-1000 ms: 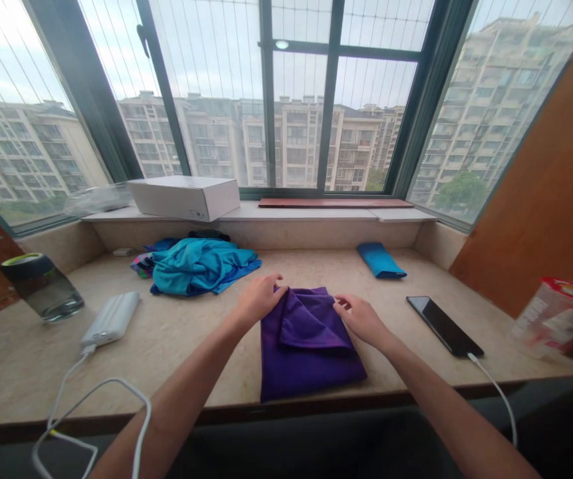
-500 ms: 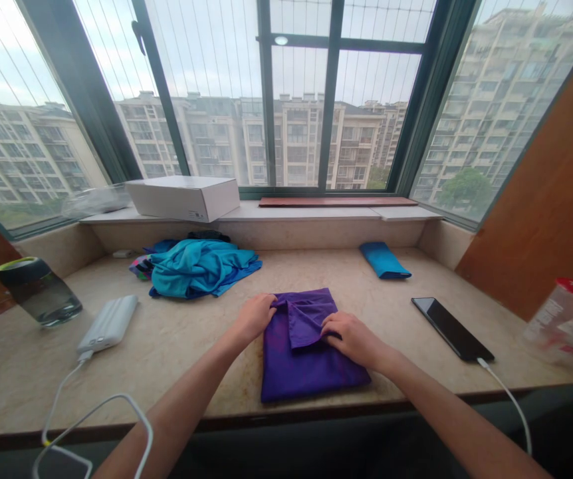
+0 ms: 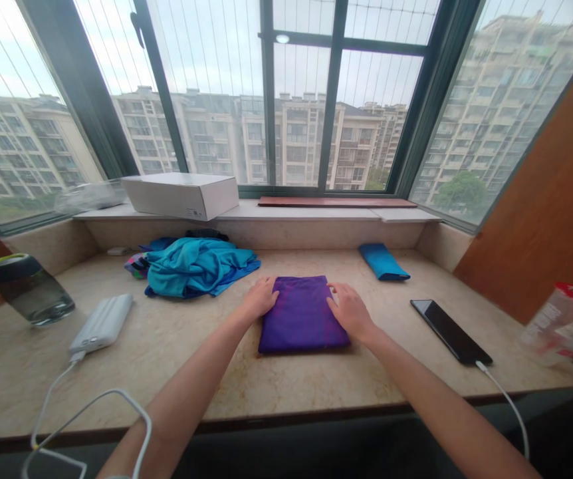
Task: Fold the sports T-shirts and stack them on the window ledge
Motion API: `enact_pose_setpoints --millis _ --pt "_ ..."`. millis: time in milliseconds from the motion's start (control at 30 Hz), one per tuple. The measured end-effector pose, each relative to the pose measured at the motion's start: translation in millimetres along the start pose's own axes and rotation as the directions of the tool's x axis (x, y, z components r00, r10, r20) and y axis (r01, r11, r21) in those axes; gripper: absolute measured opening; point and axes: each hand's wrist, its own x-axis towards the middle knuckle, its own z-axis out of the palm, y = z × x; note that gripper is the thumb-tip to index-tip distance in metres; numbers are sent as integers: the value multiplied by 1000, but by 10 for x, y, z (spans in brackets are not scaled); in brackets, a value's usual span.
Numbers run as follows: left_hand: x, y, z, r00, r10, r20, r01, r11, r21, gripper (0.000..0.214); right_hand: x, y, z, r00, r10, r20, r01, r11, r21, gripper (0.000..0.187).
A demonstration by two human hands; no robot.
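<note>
Two-handed, pressing purple cloth (image 3: 300, 316) between open left hand (image 3: 261, 301) and right hand (image 3: 349, 309); risking layers shifting under uneven pressure.

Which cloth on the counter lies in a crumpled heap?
The teal cloth, back left. The purple cloth in the middle lies folded flat; the small blue cloth at right is folded.

The folded cloth (image 3: 300, 316) lies between the power bank (image 3: 101, 322) (left) and the phone (image 3: 450, 321), clothes heap (image 3: 197, 266) behind.
</note>
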Motion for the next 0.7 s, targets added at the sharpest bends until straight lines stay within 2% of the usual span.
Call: enact_pose_setpoints --millis 67,167,267,333,433,500,600,700 --pt "23 -38 45 1000 7 13 -8 1000 5 48 -71 -51 23 986 -159 58 161 986 -38 29" --pt "28 -40 27 1000 25 0 -25 999 20 47 -170 -122 -4 941 -310 136 320 945 -62 24" --pt "-119 43 -93 996 85 -31 -84 996 33 41 -304 -144 -143 864 -451 223 458 889 21 27" --pt "-328 128 -198 979 203 -15 -203 979 27 34 -423 -107 -270 812 -501 299 496 863 99 32" --pt "-722 248 -326 896 435 90 -434 900 -31 34 -591 2 -405 781 -500 373 484 863 144 47" --pt "-957 310 -372 863 481 156 -476 877 -72 39 -663 65 -428 787 -502 360 483 863 147 42" --pt "-1220 395 -404 848 480 225 -477 876 -73 51 -731 84 -407 799 -542 260 522 840 146 27" --pt "-1469 501 -441 836 493 242 -499 866 -41 60 -851 33 -421 806 -567 170 534 820 205 25"
